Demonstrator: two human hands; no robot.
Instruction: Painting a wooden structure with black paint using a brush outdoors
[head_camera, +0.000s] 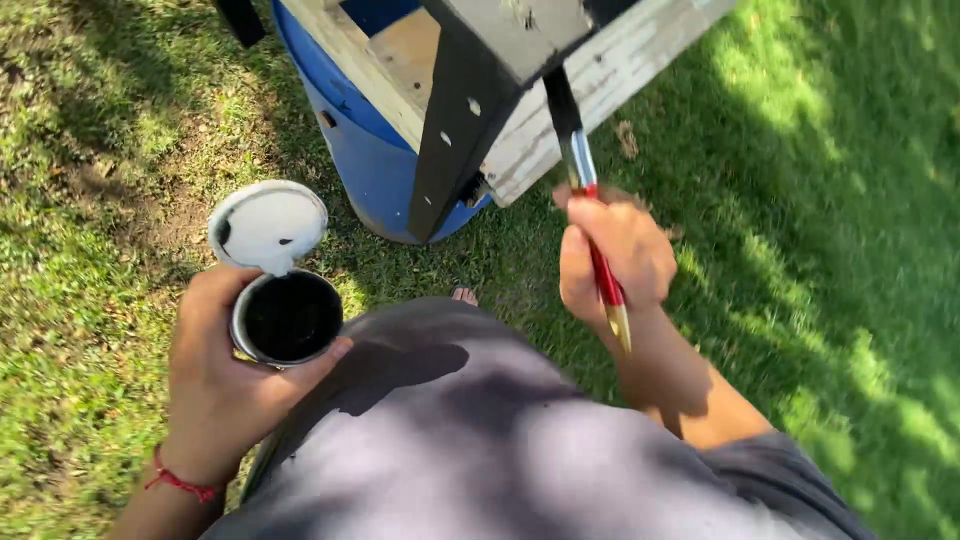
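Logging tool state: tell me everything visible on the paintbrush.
The paintbrush has a red handle with a gold-coloured tip, a silvery metal ferrule and dark, black-looking bristles. The right hand grips the handle in a fist, bristles up and tilted slightly left. The bristle end meets the underside of the black-painted wooden board above.

**Black paint going on a wooden frame, outdoors**

Left hand (225, 375) grips an open paint can (288, 318), dark inside, lid (268, 224) hinged up. Right hand (612, 255) holds a red-handled brush (590, 215), bristles touching the wooden frame (560, 90). Blue barrel (365, 150) beneath, on grass (820, 200).
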